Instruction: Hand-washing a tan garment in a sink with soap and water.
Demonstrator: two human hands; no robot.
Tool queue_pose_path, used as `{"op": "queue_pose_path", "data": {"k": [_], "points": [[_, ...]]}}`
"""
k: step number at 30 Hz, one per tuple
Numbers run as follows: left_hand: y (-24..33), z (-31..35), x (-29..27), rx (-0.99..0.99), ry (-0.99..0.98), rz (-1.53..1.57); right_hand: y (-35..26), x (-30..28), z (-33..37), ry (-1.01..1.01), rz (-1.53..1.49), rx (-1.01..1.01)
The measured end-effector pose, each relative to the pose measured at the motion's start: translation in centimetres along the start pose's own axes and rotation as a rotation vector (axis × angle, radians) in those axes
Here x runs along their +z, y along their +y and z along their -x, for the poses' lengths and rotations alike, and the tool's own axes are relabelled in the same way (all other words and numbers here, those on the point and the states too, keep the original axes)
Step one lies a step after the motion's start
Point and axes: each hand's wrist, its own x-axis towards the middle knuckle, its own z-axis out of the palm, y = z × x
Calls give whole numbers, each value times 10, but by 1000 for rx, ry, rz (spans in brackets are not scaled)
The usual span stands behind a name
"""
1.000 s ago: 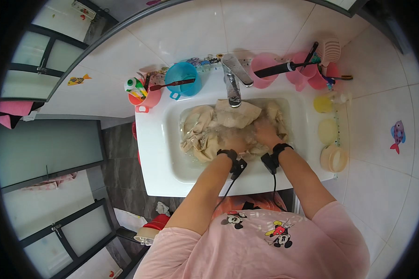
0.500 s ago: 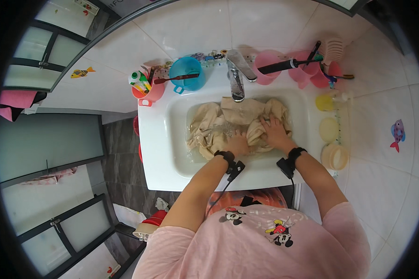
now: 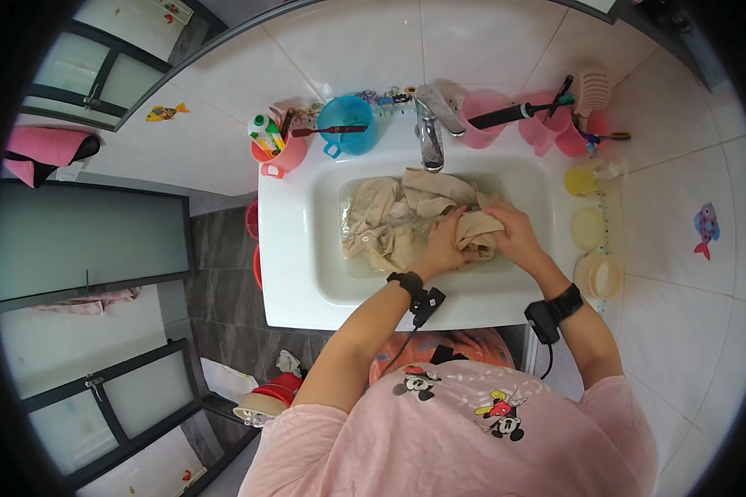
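Note:
A soaked beige garment lies crumpled in the water of a white washbasin. My left hand is closed on a bunched fold near its front right part. On the right side of the same bundle, my right hand grips the cloth, with its fingers bent over the fold. The two hands hold the fold between them, just above the water. Some fingertips are hidden by the wet fabric. A chrome tap stands over the back of the basin, and no stream shows from it.
Along the basin's back edge stand a blue cup with a toothbrush, a pink cup with tubes, and several pink cups at right holding brushes. A yellow pump bottle, a soap dish and a cream jar line the right rim.
My hands have gone from pressing the garment down to gripping and lifting a fold at its right side. My left hand moved right; my right wrist swung outward. The view shifted slightly.

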Motion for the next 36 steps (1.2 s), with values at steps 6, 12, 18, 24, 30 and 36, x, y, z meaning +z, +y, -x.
{"op": "queue_pose_path", "data": {"k": [6, 12, 18, 24, 30, 36], "points": [[-31, 4, 7, -104, -113, 112, -60, -32, 1, 195, -413, -57], [13, 12, 4, -376, -26, 495, -38, -53, -11, 136, -518, 99], [73, 31, -72, -612, -79, 1275, 22, -25, 17, -196, -470, 248], [130, 42, -109, -451, 31, 1439, 86, 30, 57, -300, 42, 288], [191, 59, -151, -288, 93, 1503, 121, 83, 36, -262, -160, 223], [204, 75, -193, 14, 86, 1711, 54, 66, 17, -561, -549, 594]]}}
